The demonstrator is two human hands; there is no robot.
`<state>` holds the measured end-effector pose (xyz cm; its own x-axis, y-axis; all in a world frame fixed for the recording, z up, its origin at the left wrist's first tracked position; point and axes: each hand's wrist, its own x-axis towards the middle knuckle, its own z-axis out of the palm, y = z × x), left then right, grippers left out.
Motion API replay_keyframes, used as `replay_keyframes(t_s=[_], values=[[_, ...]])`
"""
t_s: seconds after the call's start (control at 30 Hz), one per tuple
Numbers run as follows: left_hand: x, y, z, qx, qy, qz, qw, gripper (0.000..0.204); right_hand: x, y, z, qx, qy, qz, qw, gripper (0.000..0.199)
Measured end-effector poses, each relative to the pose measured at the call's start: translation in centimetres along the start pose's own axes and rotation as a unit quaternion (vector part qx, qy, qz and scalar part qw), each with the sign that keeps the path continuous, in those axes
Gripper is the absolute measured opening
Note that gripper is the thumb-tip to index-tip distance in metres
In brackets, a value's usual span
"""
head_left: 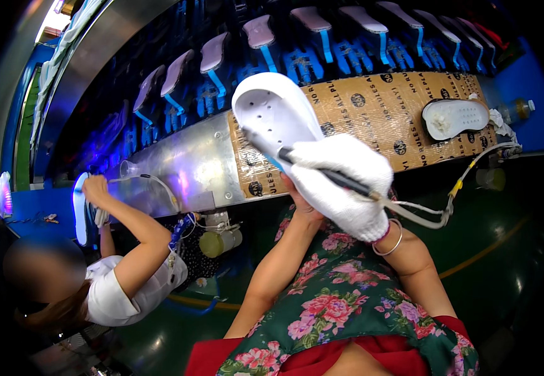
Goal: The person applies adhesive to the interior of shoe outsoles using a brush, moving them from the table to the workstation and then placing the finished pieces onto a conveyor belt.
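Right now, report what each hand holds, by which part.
The gloved right hand grips a slim tool by its dark barrel; the left hand holds a white clog by its near end, grip partly hidden.

Room rightward over cardboard [372, 113] for my right grip [356, 164]; hose [457, 187] loops near, white sole [469, 114] beyond, blue stands [303, 62] behind.

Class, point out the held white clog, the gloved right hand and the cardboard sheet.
White clog [281, 111], head view: inner surface.
Right hand [354, 203], head view: white glove.
Cardboard sheet [372, 119], head view: bare printed surface.
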<state>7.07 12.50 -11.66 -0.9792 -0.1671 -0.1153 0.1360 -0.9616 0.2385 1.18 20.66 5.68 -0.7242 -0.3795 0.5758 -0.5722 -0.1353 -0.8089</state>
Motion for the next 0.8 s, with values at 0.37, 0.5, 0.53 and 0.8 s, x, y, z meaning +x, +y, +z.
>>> replay_keyframes(t_s=[0.37,0.5,0.53,0.8], values=[[1.8,1.2,1.1,0.044,-0.068,0.01,0.997,0.121,-2.4,2.0,0.3,-0.073,0.004,-0.04,0.996,0.026],[2.4,2.6,2.7,0.004,-0.196,-0.054,0.979,0.119,-1.7,1.6,0.2,-0.081,-0.031,-0.08,0.993,0.028],[2.7,2.6,2.4,-0.016,-0.197,-0.045,0.979,0.12,-1.6,1.4,0.2,-0.056,-0.048,-0.073,0.995,0.028],[3.4,4.4,3.8,-0.039,-0.143,-0.036,0.988,0.116,-2.4,2.5,0.6,-0.119,-0.036,-0.147,0.981,0.026]])
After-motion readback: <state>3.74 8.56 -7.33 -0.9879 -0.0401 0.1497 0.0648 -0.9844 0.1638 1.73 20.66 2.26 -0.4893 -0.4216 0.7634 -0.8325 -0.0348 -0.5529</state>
